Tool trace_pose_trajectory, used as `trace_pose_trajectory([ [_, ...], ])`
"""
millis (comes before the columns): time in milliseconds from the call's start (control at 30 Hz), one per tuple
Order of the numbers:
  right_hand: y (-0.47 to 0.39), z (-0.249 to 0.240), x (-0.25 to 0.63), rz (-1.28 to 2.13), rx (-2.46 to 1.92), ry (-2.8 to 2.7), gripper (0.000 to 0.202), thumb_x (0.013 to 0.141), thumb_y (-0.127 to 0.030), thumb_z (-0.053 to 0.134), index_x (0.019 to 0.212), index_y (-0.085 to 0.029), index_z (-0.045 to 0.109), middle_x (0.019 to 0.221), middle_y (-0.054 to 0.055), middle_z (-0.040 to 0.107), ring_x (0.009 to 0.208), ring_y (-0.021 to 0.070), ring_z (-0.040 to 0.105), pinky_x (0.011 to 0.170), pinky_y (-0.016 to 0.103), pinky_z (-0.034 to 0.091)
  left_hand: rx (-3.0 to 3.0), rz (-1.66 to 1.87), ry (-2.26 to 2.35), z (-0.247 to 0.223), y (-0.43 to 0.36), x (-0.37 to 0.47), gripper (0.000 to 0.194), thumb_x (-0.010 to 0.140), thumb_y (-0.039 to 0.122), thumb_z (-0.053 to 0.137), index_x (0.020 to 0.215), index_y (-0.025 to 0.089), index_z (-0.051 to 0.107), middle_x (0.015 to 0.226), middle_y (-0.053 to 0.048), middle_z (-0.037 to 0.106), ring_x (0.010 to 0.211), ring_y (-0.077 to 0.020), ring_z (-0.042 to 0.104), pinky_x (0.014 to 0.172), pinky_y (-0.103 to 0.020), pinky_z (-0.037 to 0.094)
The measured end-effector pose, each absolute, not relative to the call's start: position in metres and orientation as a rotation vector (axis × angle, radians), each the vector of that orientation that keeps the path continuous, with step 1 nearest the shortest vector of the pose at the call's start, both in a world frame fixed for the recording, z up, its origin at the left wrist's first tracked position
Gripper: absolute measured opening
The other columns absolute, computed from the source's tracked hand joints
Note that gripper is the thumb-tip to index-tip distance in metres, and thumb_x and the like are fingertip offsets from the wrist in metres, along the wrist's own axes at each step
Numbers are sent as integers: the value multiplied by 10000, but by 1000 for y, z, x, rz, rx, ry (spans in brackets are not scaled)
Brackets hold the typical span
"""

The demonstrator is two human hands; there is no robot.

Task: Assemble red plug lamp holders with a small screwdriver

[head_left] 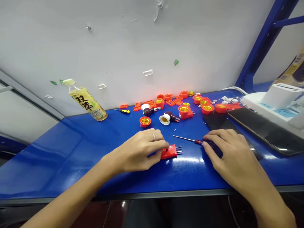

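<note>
My left hand (142, 148) pinches the red plug housing (171, 152) near the front of the blue table. Two metal pins stick out of this housing toward the right; the fingertips hide its left end. My right hand (230, 158) rests on the table with its fingers curled round the handle of a screwdriver (187, 138). The thin shaft points left, lying close above the tabletop and apart from the plug. A tiny screw (174, 129) lies beyond the shaft.
Red lamp sockets (185, 111) and red shell parts lie along the wall, with a white-rimmed socket (164, 119) nearer. A yellow screwdriver (124, 111) and a leaning bottle (89, 104) are left. At right are a black phone (263, 128) and a white power strip (282, 110).
</note>
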State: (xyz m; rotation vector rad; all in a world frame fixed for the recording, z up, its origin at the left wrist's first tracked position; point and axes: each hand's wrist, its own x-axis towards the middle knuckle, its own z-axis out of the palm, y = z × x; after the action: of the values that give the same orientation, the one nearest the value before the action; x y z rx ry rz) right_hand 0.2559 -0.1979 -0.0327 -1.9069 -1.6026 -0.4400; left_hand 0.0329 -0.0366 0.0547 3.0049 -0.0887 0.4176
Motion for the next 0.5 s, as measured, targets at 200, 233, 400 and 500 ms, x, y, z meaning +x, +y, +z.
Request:
trace_pose_trajectory([
  [200, -196, -32, 257, -405, -1907, -1603, 199, 988, -296, 523, 1035, -190, 685, 1062, 63, 661, 1001, 238, 578, 856, 399, 430, 3026, 340, -97, 53, -35, 35, 202, 962, 87, 468, 935, 159, 656, 803, -43, 611, 750, -164, 562, 713, -279, 457],
  [233, -196, -32, 257, -402, -1908, -1601, 200, 988, -295, 521, 1038, -191, 684, 1063, 63, 664, 1001, 240, 578, 858, 401, 429, 3030, 334, -102, 53, -36, 36, 206, 963, 87, 464, 933, 156, 656, 805, -45, 611, 749, -165, 560, 707, -280, 455],
  [400, -196, -32, 256, -388, -1905, -1595, 203, 988, -298, 516, 1038, -198, 685, 1064, 64, 670, 1004, 247, 577, 861, 404, 423, 3022, 339, -85, 53, -35, 35, 174, 969, 117, 491, 1020, 155, 652, 865, -52, 625, 785, -166, 578, 737, -287, 467],
  [500, -197, -31, 256, -378, -1908, -1593, 202, 993, -291, 514, 1044, -197, 686, 1060, 59, 666, 994, 233, 571, 862, 395, 427, 3018, 329, -41, 55, -33, 32, 175, 960, 130, 513, 1073, 162, 642, 900, -50, 632, 815, -168, 596, 775, -299, 475],
])
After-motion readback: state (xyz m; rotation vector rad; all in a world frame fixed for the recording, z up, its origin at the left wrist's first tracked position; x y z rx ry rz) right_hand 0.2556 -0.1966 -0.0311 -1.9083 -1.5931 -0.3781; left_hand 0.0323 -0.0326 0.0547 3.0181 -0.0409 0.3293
